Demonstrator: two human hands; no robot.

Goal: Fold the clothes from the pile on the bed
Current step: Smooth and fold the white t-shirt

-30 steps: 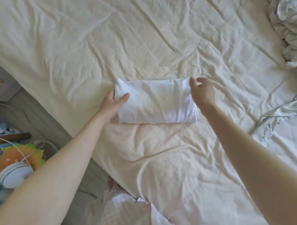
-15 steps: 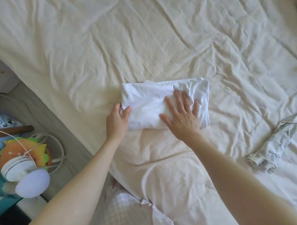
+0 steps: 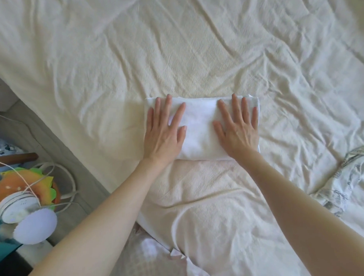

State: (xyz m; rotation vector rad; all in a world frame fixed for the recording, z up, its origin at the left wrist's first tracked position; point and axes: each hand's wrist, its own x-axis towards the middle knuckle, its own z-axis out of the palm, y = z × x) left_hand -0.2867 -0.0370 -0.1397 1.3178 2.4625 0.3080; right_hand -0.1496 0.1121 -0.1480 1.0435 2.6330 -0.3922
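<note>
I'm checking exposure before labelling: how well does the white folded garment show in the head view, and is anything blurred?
Head view: soft daylight, no hard shadows; the folded garment is nearly blown out between the left hand and right hand, folds barely readable; hands sharp; the lamp at the left edge is smeared and stretched.

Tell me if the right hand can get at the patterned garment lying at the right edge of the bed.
Probably yes. The right hand lies flat on the folded white cloth, gripping nothing, and only bare bedsheet separates it from the patterned garment.
</note>
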